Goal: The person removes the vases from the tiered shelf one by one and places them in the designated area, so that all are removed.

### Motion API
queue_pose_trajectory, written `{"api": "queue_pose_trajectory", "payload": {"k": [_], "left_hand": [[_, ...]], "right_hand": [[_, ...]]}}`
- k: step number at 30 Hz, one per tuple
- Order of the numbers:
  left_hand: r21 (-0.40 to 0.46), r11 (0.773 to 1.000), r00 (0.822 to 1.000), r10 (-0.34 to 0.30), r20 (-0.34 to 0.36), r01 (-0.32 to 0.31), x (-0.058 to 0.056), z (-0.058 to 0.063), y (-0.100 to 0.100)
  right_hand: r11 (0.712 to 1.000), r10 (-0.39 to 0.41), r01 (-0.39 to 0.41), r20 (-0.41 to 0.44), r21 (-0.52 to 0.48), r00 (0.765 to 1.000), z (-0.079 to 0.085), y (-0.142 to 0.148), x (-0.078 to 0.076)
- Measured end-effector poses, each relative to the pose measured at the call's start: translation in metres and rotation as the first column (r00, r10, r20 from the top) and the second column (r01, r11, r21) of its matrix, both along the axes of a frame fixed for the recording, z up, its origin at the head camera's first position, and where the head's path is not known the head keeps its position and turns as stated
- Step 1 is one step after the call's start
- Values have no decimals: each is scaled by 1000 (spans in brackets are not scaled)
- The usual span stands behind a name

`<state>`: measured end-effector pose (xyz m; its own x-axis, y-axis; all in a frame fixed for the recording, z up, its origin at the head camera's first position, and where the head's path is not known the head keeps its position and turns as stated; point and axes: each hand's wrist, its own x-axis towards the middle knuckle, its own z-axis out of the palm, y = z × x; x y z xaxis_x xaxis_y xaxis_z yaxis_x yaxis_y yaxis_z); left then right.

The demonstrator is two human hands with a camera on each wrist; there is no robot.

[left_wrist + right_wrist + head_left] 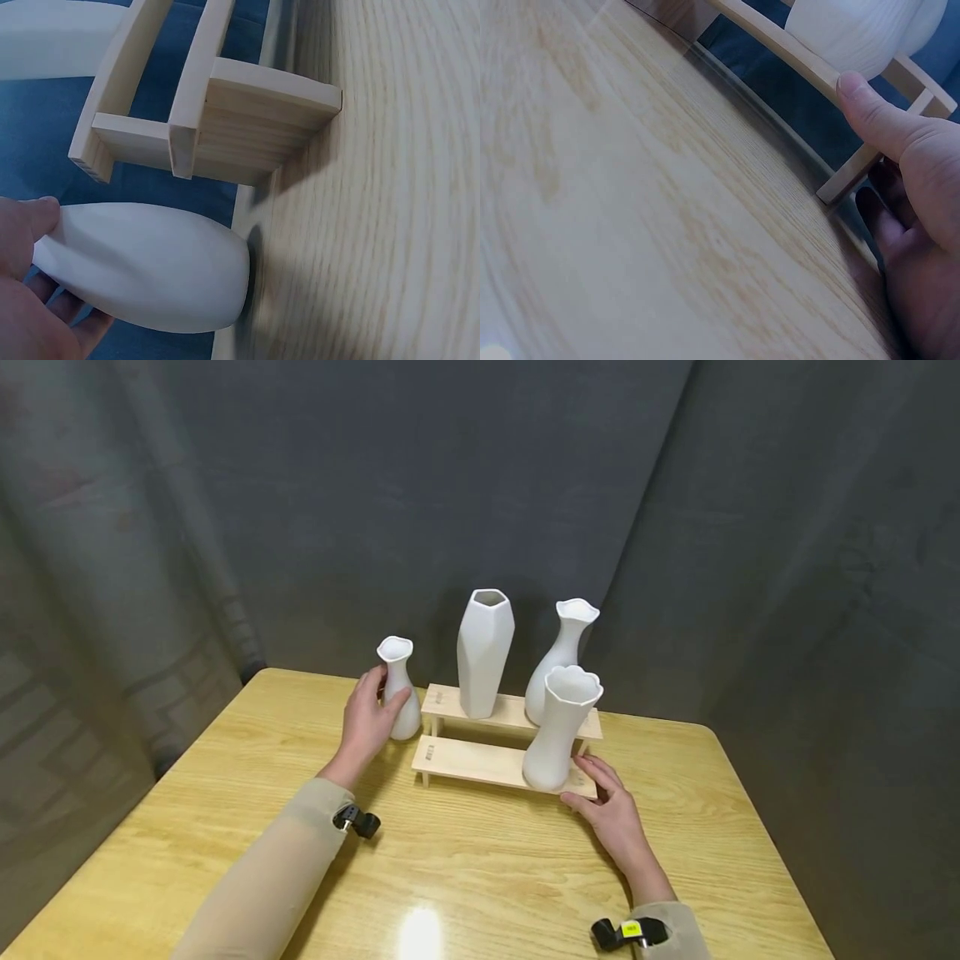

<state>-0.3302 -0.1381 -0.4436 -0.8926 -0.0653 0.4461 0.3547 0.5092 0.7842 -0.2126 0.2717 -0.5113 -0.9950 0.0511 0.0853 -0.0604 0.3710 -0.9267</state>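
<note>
White wavy-rimmed vase [407, 713], probably ceramic

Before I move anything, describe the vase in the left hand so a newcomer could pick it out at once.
On the wooden table, find the two-step wooden stand. Just beyond its left end, the left hand holds a white vase with a wavy rim and narrow neck. Unlike the other three vases, it is not on the stand.

- Front vase [557, 735] hides part of back vase [562, 647] toward five o'clock.
- Stamp [430, 752], stand's [468, 761] nine o'clock: too small to read.
- Left wrist: far vase [52, 45] cut off, ten o'clock.
- Right wrist: right hand [926, 206] cut off, three o'clock.
</note>
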Motion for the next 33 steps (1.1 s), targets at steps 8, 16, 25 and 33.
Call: {"api": "queue_pose_trajectory", "payload": {"k": [8,16,25,33], "left_hand": [[-8,1000,1000,2,21,-2,-3,-5,-2],[-12,999,998,46,32,-46,-3,-3,-1],[133,977,979,177,-100,-163,32,18,9],[228,971,954,136,-266,-75,63,44,40]], "right_hand": [[1000,-5,5,8,-9,1000,0,-3,1],[1000,-11,10,8,9,1000,1,-5,1],[1000,-7,7,16,10,1000,1,-6,1],[999,4,-5,21,37,1000,3,-5,1]]}}
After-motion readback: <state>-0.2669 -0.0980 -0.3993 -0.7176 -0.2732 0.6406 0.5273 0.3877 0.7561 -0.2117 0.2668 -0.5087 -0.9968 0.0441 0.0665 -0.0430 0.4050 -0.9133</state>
